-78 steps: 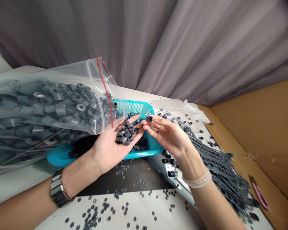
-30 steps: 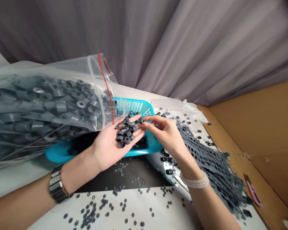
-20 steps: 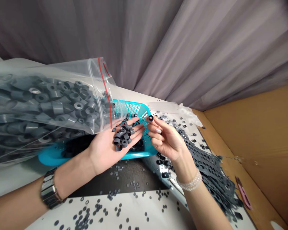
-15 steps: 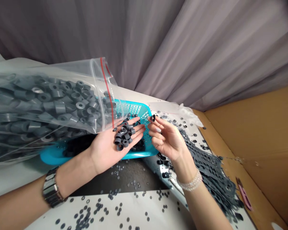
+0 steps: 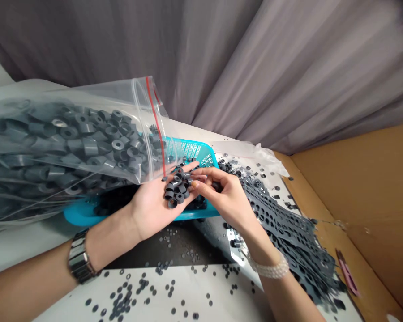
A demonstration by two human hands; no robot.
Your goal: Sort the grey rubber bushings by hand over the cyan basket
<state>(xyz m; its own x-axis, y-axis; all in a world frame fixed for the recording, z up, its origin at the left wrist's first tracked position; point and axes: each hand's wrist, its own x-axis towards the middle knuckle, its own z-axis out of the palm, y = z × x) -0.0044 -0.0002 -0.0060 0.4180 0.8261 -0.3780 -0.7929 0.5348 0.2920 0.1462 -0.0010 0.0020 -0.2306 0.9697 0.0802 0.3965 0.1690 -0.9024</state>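
Observation:
My left hand (image 5: 154,205) lies palm up, flat, with a small heap of dark grey rubber sleeves (image 5: 179,188) resting on its palm and fingers. Over that heap, my right hand (image 5: 221,192) has thumb and forefinger closed on one sleeve at the right edge of the pile. Its other fingers are curled and partly hidden. Below both hands stands a turquoise plastic basket (image 5: 184,218) with more dark parts in it. A clear zip bag (image 5: 70,147), full of larger-looking grey sleeves, lies over the basket's left part, its mouth beside my left hand.
Perforated dark rubber sheets (image 5: 289,232) are piled to the right, near pink-handled snips (image 5: 347,273). Small dark discs (image 5: 121,299) are scattered over the white table in front. A cardboard wall (image 5: 356,179) and a grey curtain (image 5: 204,58) bound the area.
My right hand has moved left and down, from holding one small piece beside the basket rim to the heap on my left palm. The left hand stays palm up; the view has shifted slightly.

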